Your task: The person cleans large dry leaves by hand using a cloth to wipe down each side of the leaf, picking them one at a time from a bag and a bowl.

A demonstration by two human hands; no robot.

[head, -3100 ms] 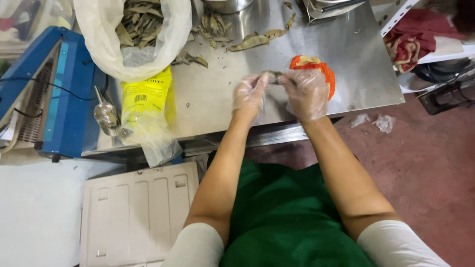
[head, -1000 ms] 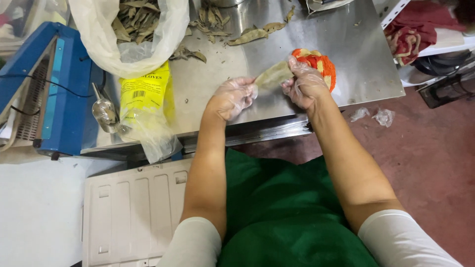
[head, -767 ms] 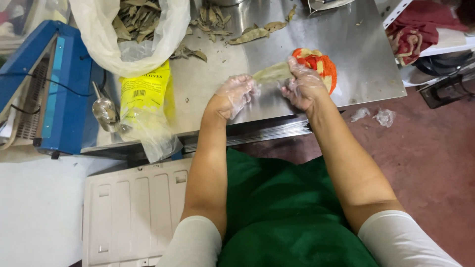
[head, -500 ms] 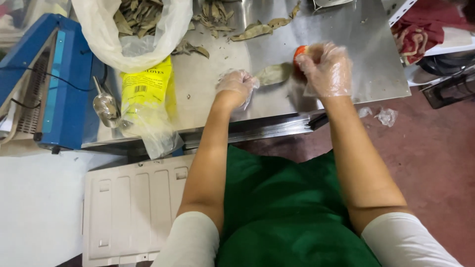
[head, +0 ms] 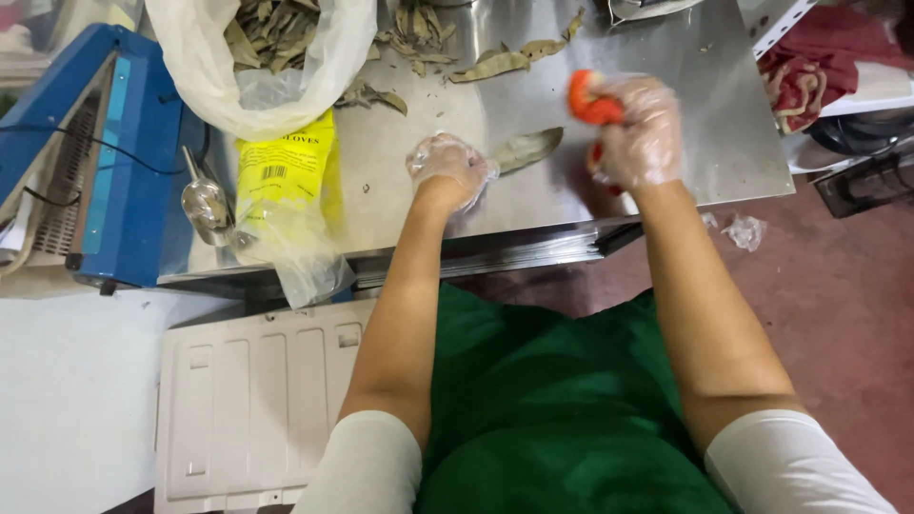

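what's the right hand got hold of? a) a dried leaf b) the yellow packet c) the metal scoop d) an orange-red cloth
d: the gloved right hand is closed around an orange-red cloth lifted above the steel table, while the dried leaf lies at the left hand, and the metal scoop and yellow packet sit untouched at the table's left end.

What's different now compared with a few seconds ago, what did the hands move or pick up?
The right hand has left the leaf and lifted the orange-red cloth off the steel table. The left hand now pins the leaf's stem end alone, and the leaf lies flat. The big bag of dried leaves, the yellow packet and the blue machine stayed put.
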